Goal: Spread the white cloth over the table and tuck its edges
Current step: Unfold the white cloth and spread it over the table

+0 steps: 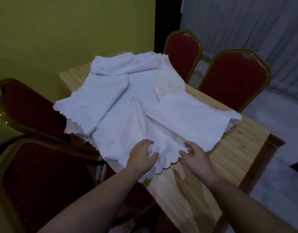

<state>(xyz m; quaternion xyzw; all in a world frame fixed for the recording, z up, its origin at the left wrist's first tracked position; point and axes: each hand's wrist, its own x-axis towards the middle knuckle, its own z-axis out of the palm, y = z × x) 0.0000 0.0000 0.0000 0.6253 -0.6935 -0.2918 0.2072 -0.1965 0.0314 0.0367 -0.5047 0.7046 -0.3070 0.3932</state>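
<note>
L hand [141, 156], R hand [194, 156] on cloth [128, 101] edge

Red chairs [234, 78], olive wall [60, 31]

White cloth [136, 101] hides much of the counter [245, 140] beneath; my forearms [94, 199] and the near chair [35, 174] run off the bottom edge.

The cloth [128, 101] lies in folds on the desk [229, 145], reaching from the fingers to the far end and hanging over the edge to their left. The left fingers [147, 142] grip its near part from above; the right fingers [188, 145], just beside them, pinch its near edge. The left chairs [35, 174] stand left of the fingers, the far chairs [235, 78] beyond them to the right, behind the desk
</note>
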